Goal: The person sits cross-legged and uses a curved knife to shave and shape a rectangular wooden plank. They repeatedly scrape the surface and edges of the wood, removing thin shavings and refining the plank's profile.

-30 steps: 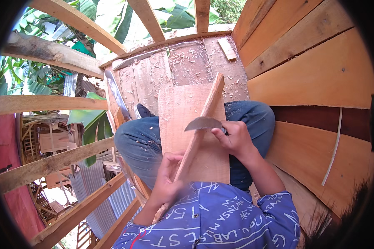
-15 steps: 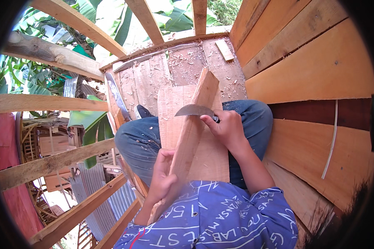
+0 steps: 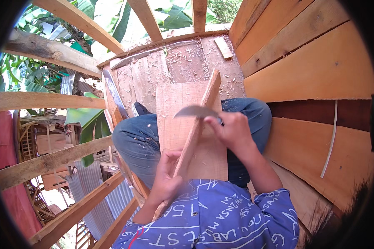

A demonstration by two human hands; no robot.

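A long wooden plank (image 3: 191, 148) slants from my chest up and away to the right, its narrow edge turned up. Around its near part my left hand (image 3: 168, 176) is closed. My right hand (image 3: 232, 128) grips the handle of a knife (image 3: 195, 111) with a curved blade, slightly blurred. The blade lies across the plank at about mid-length, its tip pointing left. Under the plank a wide flat board (image 3: 170, 120) rests over my lap between my knees. Most of the knife's handle is hidden in my fingers.
Wood shavings litter the plank floor (image 3: 183, 62) ahead. A small wood offcut (image 3: 223, 47) lies near the far right corner. At my left, a long metal blade (image 3: 115, 93) leans by the slatted railing (image 3: 50, 103). A board wall (image 3: 311, 70) stands close on my right.
The plank has been turned, showing its narrow edge instead of its broad face. My right hand and the knife have shifted slightly right.
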